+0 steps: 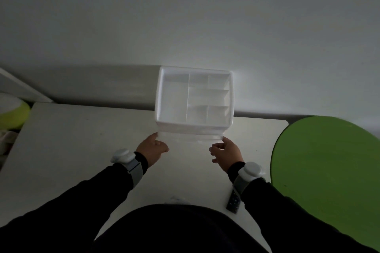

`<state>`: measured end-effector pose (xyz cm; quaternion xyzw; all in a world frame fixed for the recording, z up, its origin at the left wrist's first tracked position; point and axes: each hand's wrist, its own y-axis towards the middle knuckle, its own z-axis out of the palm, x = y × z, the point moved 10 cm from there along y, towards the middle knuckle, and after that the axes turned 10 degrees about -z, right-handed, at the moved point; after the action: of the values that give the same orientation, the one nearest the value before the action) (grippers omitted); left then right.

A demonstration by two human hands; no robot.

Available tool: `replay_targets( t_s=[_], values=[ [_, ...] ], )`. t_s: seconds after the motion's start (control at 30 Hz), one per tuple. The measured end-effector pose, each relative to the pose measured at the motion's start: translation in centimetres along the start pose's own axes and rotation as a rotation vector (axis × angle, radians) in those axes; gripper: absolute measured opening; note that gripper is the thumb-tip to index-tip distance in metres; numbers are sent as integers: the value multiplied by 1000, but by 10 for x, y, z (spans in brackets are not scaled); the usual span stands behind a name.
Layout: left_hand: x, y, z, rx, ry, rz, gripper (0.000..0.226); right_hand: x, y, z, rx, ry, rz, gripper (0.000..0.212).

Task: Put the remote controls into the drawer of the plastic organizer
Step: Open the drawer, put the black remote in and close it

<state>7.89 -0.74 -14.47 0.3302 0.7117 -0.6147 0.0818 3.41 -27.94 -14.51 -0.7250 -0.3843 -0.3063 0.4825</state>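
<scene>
A white plastic organizer stands at the far edge of the white table, its top split into several open compartments. Its clear drawer sticks out a little at the front. My left hand grips the drawer's left front corner and my right hand grips its right front corner. A dark remote control lies on the table near the front right, partly hidden under my right forearm. The inside of the drawer cannot be made out.
The white table has a green rounded surface against its right side. A yellow-green object sits off the table's left edge. A pale wall rises behind the organizer. My dark torso covers the table's front middle.
</scene>
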Motion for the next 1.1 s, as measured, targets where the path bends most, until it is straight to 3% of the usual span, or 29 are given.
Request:
replay_targets(
  t_s=[0.1,0.2,0.37,0.53,0.63,0.77,0.9,1.0,1.1],
  values=[
    [19,-4,4,22,-9,-37,117,-9,-14,2,6,-18,10,68],
    [37,-15,10,41,-16,-53,116,-18,-32,6,18,-19,28,78],
    [60,-35,16,59,7,-57,106,-35,-60,9,17,14,35,78],
    [77,-37,14,30,29,-56,110,-49,-73,12,14,13,34,74],
    [87,-46,18,34,55,-94,97,-66,-76,9,9,-31,51,70],
    [108,-55,43,75,145,-184,73,-85,-80,-10,7,-236,76,49],
    [121,-56,78,150,233,-205,34,-97,-79,-43,-50,-398,139,42],
    [133,-55,112,198,298,-219,7,-130,-86,-63,-86,-442,274,47],
    [140,-52,133,226,374,-215,9,-152,-93,-63,-79,-473,326,60]
  ],
)
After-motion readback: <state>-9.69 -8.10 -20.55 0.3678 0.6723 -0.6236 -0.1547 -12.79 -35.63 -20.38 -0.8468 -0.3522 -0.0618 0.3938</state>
